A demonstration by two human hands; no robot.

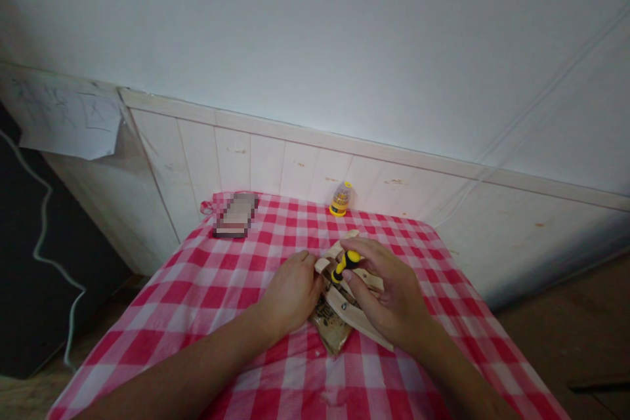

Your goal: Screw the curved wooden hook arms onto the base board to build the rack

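Note:
My right hand (pixel 396 292) is closed on a small yellow-and-black screwdriver (pixel 350 260), its shaft slanting down toward pale wooden pieces (pixel 352 313). Dark round fittings or holes show in the wood. On the other side, my left hand (pixel 293 292) has its fingers curled against the left end of the wooden pieces, steadying them. Its fingertips are partly hidden. Beneath the wood lies a shiny gold-brown packet (pixel 335 331) with dark print. What the screwdriver's tip touches is too small to make out.
A red-and-white checked cloth (pixel 197 302) covers the table. Near the back edge stands a yellow-based case with a clear dome (pixel 340 200). A pixelated, phone-like object (pixel 236 216) lies at the back left. Behind rises a white panelled wall (pixel 266 161); a pale cable (pixel 44 210) hangs left.

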